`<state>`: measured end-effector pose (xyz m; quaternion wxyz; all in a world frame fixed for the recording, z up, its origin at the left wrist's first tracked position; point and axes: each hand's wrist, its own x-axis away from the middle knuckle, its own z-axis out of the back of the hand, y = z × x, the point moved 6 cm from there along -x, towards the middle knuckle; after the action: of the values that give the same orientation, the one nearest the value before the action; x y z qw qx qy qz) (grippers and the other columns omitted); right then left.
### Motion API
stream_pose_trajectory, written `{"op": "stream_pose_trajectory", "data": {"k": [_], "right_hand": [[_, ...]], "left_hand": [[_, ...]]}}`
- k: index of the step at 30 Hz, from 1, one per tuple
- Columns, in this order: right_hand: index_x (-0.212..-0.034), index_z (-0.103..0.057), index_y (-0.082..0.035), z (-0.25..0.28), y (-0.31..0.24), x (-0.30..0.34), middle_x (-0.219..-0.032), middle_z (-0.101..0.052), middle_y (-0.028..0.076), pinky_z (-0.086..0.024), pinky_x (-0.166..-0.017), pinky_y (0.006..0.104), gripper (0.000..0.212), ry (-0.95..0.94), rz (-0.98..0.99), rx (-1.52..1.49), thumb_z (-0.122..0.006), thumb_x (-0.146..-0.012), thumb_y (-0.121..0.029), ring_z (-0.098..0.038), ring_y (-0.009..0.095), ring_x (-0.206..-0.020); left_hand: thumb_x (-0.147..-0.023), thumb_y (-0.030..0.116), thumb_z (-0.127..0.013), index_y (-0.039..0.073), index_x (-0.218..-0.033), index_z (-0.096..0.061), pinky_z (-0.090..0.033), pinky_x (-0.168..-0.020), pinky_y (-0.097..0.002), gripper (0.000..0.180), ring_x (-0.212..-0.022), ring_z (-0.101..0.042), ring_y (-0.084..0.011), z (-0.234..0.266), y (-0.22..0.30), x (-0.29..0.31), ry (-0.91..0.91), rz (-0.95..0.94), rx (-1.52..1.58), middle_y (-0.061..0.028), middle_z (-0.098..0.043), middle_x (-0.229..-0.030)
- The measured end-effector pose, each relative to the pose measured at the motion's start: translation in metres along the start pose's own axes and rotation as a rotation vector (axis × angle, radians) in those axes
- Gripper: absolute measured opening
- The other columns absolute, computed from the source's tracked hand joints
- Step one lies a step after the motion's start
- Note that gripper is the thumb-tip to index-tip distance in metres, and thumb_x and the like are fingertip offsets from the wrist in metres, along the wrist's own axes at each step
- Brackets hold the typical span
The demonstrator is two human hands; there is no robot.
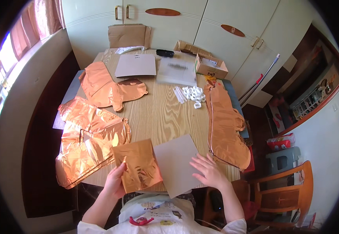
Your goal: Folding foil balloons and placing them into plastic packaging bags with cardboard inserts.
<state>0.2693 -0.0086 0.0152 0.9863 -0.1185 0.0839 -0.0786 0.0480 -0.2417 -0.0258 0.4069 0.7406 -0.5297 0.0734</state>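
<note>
A folded copper-coloured foil balloon (143,162) is gripped along its left edge by my left hand (116,181), with the thumb on top. Its right side overlaps a plain grey cardboard sheet (177,160), which lies tilted at the front of the table. My right hand (209,171) is at the sheet's right edge, fingers spread and flat, holding nothing. Left of my left hand lies a crinkled stack of copper foil balloons (89,138). Behind that is another flat foil balloon (101,85). More foil balloons (224,124) lie along the table's right side.
White ribbon rolls (194,93) and pale plastic sticks (180,94) sit right of the middle of the wooden table (161,117). Farther back are a stack of grey cards (136,65), clear plastic bags (176,72) and an open carton (211,67). A wooden chair (282,195) stands at right.
</note>
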Motion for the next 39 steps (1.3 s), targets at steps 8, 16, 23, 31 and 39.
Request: {"op": "stream_pose_trajectory", "data": {"k": [8, 16, 23, 31, 39], "right_hand": [[-0.121, -0.063, -0.002, -0.030, -0.055, -0.030, -0.129, -0.060, 0.013, -0.043, -0.101, 0.0441, 0.042, 0.199, -0.045, 0.029, -0.069, -0.085, -0.022, -0.057, 0.029, -0.114], [-0.133, -0.055, -0.003, -0.023, -0.024, -0.054, -0.137, -0.055, 0.014, -0.040, -0.106, 0.0458, 0.046, 0.222, -0.067, -0.235, -0.060, -0.094, -0.026, -0.052, 0.031, -0.125], [-0.146, -0.038, -0.001, -0.045, -0.009, -0.082, -0.149, -0.041, 0.017, -0.027, -0.116, 0.0492, 0.071, 0.043, 0.111, -0.041, -0.051, -0.095, -0.050, -0.038, 0.031, -0.139], [-0.151, -0.024, 0.002, -0.054, -0.007, -0.077, -0.157, -0.027, 0.020, -0.017, -0.120, 0.0481, 0.099, -0.089, 0.133, 0.072, -0.046, -0.088, -0.071, -0.025, 0.030, -0.146], [-0.150, -0.023, 0.005, -0.054, -0.005, -0.076, -0.158, -0.024, 0.020, -0.013, -0.121, 0.0462, 0.112, -0.126, 0.108, 0.066, -0.050, -0.079, -0.078, -0.020, 0.030, -0.148]], "left_hand": [[-0.104, 0.026, -0.044, 0.001, -0.125, -0.053, -0.056, -0.092, -0.0449, 0.034, -0.107, -0.065, -0.0279, -0.027, -0.012, -0.024, -0.001, 0.091, -0.035, -0.0132, -0.063, -0.120], [-0.105, 0.024, -0.042, -0.001, -0.131, -0.048, -0.054, -0.094, -0.0471, 0.036, -0.112, -0.063, -0.0302, -0.030, -0.026, -0.044, -0.011, 0.193, -0.133, -0.0154, -0.060, -0.124], [-0.104, 0.023, -0.044, -0.002, -0.124, -0.050, -0.055, -0.091, -0.0505, 0.033, -0.107, -0.065, -0.0309, -0.044, -0.028, -0.049, -0.012, 0.235, -0.205, -0.0162, -0.062, -0.118], [-0.101, 0.012, -0.049, -0.002, -0.133, -0.045, -0.057, -0.088, -0.0405, 0.035, -0.109, -0.064, -0.0255, -0.038, -0.021, -0.057, -0.010, 0.161, -0.421, -0.0143, -0.061, -0.120], [-0.087, 0.020, -0.067, -0.001, -0.144, -0.037, -0.029, -0.114, -0.0493, 0.068, -0.136, -0.038, -0.0416, -0.074, 0.027, -0.041, -0.199, -0.935, -1.731, -0.0273, -0.043, -0.140]]}}
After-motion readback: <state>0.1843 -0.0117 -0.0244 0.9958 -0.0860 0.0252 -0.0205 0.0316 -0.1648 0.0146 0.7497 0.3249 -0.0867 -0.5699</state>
